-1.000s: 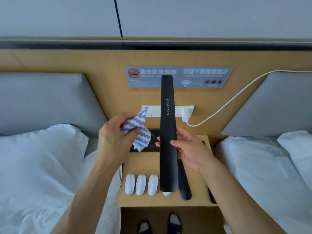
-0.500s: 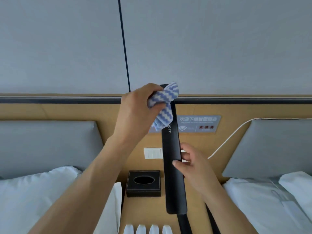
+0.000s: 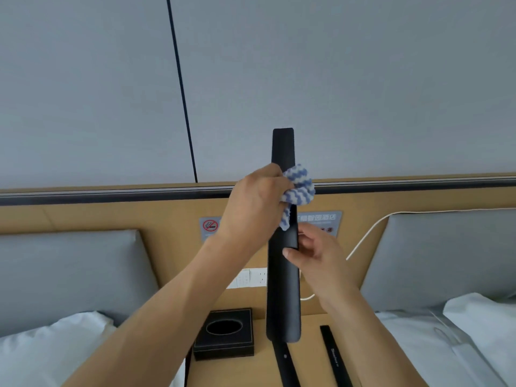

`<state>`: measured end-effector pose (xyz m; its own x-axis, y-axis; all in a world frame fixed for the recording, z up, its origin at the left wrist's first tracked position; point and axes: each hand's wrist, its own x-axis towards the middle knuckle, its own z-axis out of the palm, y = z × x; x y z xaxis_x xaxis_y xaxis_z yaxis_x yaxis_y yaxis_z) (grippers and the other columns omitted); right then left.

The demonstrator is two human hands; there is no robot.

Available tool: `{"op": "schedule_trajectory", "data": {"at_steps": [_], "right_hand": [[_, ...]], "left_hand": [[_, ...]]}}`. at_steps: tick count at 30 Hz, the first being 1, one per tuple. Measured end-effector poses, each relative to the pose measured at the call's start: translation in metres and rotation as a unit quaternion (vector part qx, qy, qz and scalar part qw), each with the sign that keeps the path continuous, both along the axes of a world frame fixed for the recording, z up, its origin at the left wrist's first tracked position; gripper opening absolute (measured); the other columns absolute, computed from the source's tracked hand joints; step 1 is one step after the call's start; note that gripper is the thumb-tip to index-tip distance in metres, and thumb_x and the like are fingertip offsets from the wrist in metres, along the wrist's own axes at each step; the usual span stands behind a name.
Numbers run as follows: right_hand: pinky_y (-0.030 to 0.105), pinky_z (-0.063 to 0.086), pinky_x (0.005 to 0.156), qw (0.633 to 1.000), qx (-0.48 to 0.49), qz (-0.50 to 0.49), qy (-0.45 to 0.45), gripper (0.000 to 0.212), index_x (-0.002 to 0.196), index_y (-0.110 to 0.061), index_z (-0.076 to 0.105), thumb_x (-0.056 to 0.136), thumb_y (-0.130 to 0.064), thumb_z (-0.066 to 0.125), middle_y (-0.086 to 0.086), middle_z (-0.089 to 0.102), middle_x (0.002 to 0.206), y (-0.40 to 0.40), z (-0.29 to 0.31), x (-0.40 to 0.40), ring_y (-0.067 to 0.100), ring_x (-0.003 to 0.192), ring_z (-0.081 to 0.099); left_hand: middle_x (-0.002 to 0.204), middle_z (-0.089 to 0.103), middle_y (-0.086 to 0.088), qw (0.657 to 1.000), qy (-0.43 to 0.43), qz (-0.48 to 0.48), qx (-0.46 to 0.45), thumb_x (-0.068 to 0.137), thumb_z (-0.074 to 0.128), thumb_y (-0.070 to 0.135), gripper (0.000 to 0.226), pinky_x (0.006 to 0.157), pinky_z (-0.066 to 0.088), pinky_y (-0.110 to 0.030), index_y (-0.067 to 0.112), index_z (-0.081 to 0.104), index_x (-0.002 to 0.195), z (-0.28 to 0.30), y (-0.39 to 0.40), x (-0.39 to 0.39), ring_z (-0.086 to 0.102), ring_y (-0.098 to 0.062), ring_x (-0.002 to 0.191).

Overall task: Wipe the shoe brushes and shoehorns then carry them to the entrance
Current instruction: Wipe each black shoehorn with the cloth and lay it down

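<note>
My right hand (image 3: 318, 261) pinches the long black plastic shoehorn (image 3: 283, 275) upright above the wooden counter (image 3: 310, 356), steadying it so my left hand (image 3: 251, 208) can clamp the blue-and-white zigzag cloth (image 3: 297, 191) around its upper part.

Head-worn view, facing forward toward headboard (image 3: 111, 216)

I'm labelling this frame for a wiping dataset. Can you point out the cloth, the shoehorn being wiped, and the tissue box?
cloth (image 3: 298, 188), head view, on the bunched blue-and-white striped part.
shoehorn (image 3: 282, 297), head view, on the wide lower blade below the hands.
tissue box (image 3: 223, 349), head view, on its dark front wall.
</note>
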<state>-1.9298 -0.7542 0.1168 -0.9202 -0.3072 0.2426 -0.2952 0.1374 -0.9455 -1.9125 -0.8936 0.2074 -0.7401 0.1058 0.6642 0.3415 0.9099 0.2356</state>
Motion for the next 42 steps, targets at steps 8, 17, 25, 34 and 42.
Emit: {"op": "schedule_trajectory", "data": {"at_steps": [8, 17, 25, 34, 42], "right_hand": [[0.021, 0.056, 0.072, 0.975, -0.186, 0.076, -0.098, 0.041, 0.119, -0.023, 0.066, 0.091, 0.007, 0.063, 0.002, 0.078, 0.108, -0.006, -0.003, -0.003, 0.015, 0.099, 0.073], [0.037, 0.057, 0.086, 0.876, -0.311, 0.256, -0.265, 0.069, 0.133, -0.026, 0.058, 0.075, 0.013, 0.060, 0.010, 0.068, 0.122, 0.008, -0.009, -0.012, 0.027, 0.112, 0.067], [0.047, 0.056, 0.094, 0.860, -0.336, 0.207, -0.323, 0.047, 0.138, -0.009, 0.053, 0.095, -0.025, 0.062, 0.023, 0.063, 0.133, 0.016, -0.005, -0.019, 0.038, 0.119, 0.064], [0.051, 0.056, 0.091, 0.864, -0.425, 0.050, -0.264, 0.026, 0.129, -0.011, 0.053, 0.107, -0.019, 0.042, 0.024, 0.069, 0.121, 0.014, -0.009, -0.019, 0.037, 0.111, 0.069], [0.050, 0.057, 0.089, 0.859, -0.439, 0.038, -0.260, 0.028, 0.132, -0.014, 0.053, 0.106, -0.018, 0.043, 0.019, 0.070, 0.123, 0.019, -0.011, -0.022, 0.034, 0.112, 0.069]], "left_hand": [[0.088, 0.061, -0.009, 0.999, -0.039, 0.002, 0.009, 0.078, 0.061, 0.001, 0.015, 0.063, 0.048, -0.045, 0.002, 0.072, 0.087, -0.021, 0.010, 0.008, 0.057, -0.027, 0.074], [0.085, 0.070, -0.007, 0.999, -0.036, -0.032, -0.025, 0.068, 0.057, 0.001, 0.024, 0.055, 0.051, -0.037, 0.005, 0.076, 0.083, -0.035, -0.001, 0.026, 0.064, -0.030, 0.076], [0.089, 0.072, -0.005, 0.997, -0.047, -0.043, -0.048, 0.068, 0.069, -0.004, 0.025, 0.056, 0.053, -0.035, 0.008, 0.079, 0.088, -0.055, -0.002, 0.032, 0.068, -0.029, 0.077], [0.092, 0.070, -0.003, 0.997, -0.064, 0.050, -0.006, 0.077, 0.074, -0.003, 0.022, 0.056, 0.056, -0.038, 0.009, 0.078, 0.095, -0.075, -0.021, 0.032, 0.067, -0.023, 0.079], [0.086, 0.068, -0.004, 0.984, -0.101, 0.135, 0.055, 0.074, 0.065, -0.012, 0.031, 0.055, 0.053, -0.041, 0.010, 0.078, 0.092, -0.097, -0.054, 0.029, 0.063, -0.025, 0.068]]}}
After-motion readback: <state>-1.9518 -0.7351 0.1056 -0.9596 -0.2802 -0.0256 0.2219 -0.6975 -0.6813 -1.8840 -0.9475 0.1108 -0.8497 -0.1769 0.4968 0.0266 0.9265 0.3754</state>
